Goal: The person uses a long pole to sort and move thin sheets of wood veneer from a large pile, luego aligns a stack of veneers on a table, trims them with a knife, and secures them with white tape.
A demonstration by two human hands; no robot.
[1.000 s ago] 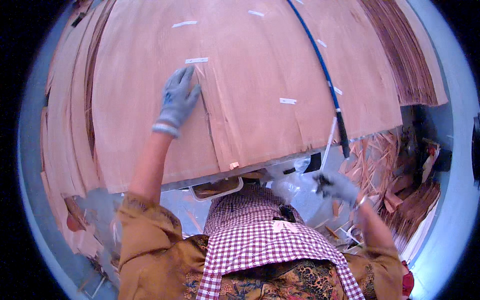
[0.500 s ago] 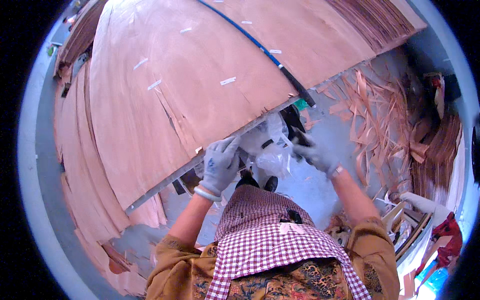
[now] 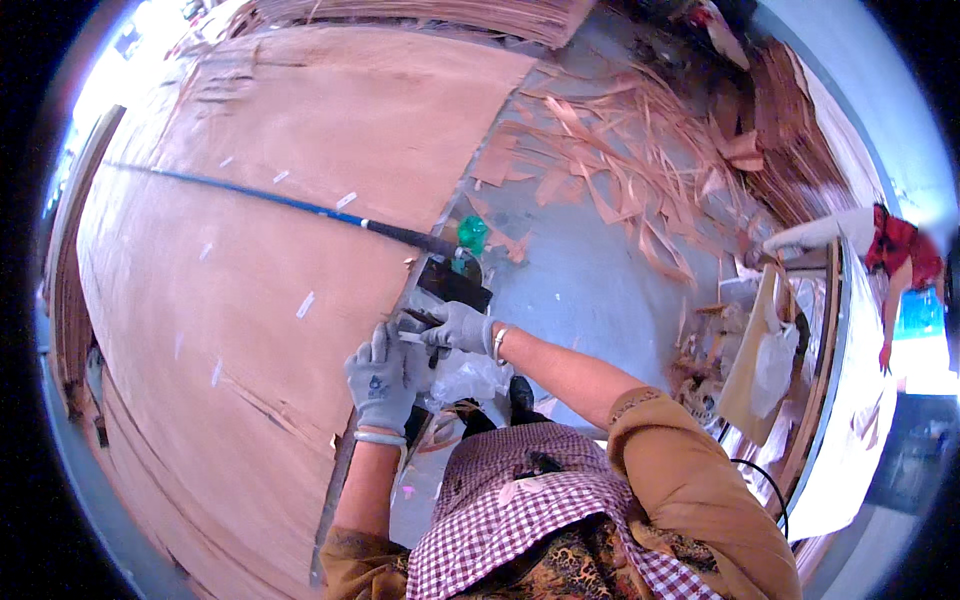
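Observation:
My left hand (image 3: 382, 378), in a grey glove, rests at the edge of a large wood veneer sheet (image 3: 330, 345). Its fingers are stretched out; the thumb side is partly hidden. Just beside it, my gloved right hand (image 3: 458, 328) is closed on a small dark tool (image 3: 424, 318) whose kind I cannot make out. A short white strip (image 3: 410, 338) shows between the two hands. Below my right hand hangs a clear plastic bag (image 3: 468, 378). Several small white tape pieces, one a tape strip (image 3: 306, 304), stick to the veneer.
A blue hose (image 3: 290, 199) with a black end lies across the veneer. Past its end sits a green object (image 3: 472, 234). Veneer scraps (image 3: 625, 185) litter the floor. At right are a veneer stack (image 3: 800, 130) and a wooden-framed rack (image 3: 825, 370) with a hanging bag.
My view has swung to the right. My right hand has come in from beside the plastic bag to meet my left hand at the veneer edge, with the dark tool in it.

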